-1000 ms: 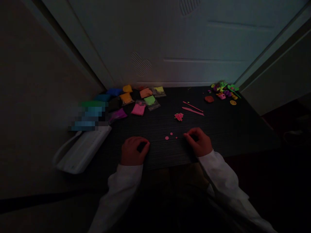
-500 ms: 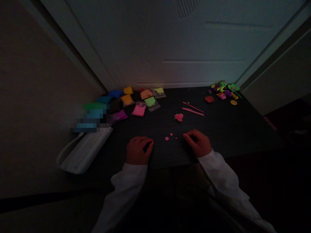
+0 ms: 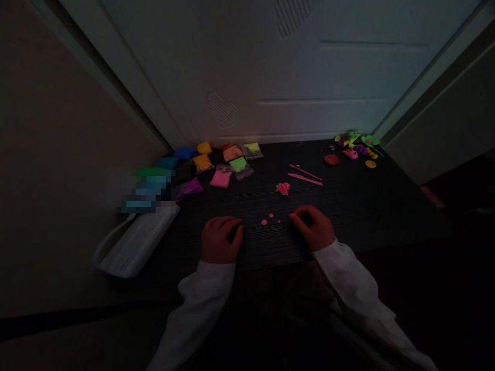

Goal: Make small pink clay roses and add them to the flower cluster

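Note:
My left hand [image 3: 221, 239] rests on the dark table with thumb and fingertips pinched together; whether anything is between them is too small to see. My right hand [image 3: 314, 227] is also in a pinch, its fingertips too dim to show what they hold, if anything. Between the hands lie a flat pink clay disc [image 3: 264, 222], a smaller pink disc [image 3: 271, 216] and a tiny pink ball [image 3: 279, 221]. Beyond them sits a pink clay flower-like cluster [image 3: 283, 188]. Two pink modelling tools, a thin stick [image 3: 305, 172] and a flat knife [image 3: 305, 179], lie behind it.
Bags of coloured clay, among them a pink bag [image 3: 221, 178] and an orange bag [image 3: 203, 163], line the back left. A white case [image 3: 141, 239] with a strap is at the left edge. A red lump [image 3: 331, 159] and small clay figures [image 3: 351, 141] stand back right.
The view has shifted slightly. Both hands stay pinched in nearly the same places, and the discs, ball and tools lie as before.

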`<state>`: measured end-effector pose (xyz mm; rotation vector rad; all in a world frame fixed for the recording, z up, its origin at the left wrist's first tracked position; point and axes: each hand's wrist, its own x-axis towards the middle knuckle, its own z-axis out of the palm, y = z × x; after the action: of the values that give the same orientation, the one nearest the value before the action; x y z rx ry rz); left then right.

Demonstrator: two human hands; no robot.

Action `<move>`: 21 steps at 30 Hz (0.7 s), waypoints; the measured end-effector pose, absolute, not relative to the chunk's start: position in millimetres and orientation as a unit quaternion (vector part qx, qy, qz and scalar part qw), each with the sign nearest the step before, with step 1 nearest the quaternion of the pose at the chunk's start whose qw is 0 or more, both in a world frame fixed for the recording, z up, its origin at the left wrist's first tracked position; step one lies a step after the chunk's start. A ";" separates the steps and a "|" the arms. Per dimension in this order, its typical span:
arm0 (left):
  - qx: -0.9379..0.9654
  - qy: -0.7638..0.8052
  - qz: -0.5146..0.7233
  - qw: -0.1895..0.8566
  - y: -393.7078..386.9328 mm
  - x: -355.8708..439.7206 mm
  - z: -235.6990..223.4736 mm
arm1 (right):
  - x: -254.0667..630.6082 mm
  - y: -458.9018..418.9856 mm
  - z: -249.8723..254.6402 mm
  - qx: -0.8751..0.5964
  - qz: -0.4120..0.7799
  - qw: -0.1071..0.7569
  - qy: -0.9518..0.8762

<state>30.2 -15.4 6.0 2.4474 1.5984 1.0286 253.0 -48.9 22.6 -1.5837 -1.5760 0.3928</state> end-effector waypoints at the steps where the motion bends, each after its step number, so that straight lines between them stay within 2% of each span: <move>1: 0.791 0.513 0.332 0.017 -14.2 34.7 7.3 | 252.7 -49.1 23.1 -0.637 0.157 0.429 -0.621; 5: 0.807 0.502 0.310 0.021 -4.2 60.6 12.0 | 251.8 -49.3 24.5 -0.639 0.163 0.429 -0.617; 13: 0.823 0.520 0.206 0.094 13.0 89.8 13.2 | 252.5 -46.4 23.7 -0.638 0.200 0.426 -0.609; 21: 0.831 0.502 0.219 0.097 9.9 96.2 17.2 | 253.8 -45.9 22.6 -0.628 0.191 0.432 -0.619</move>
<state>96.2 9.9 17.2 2.4621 1.4863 0.6474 253.8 -45.9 22.6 -1.5646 -1.5438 0.4767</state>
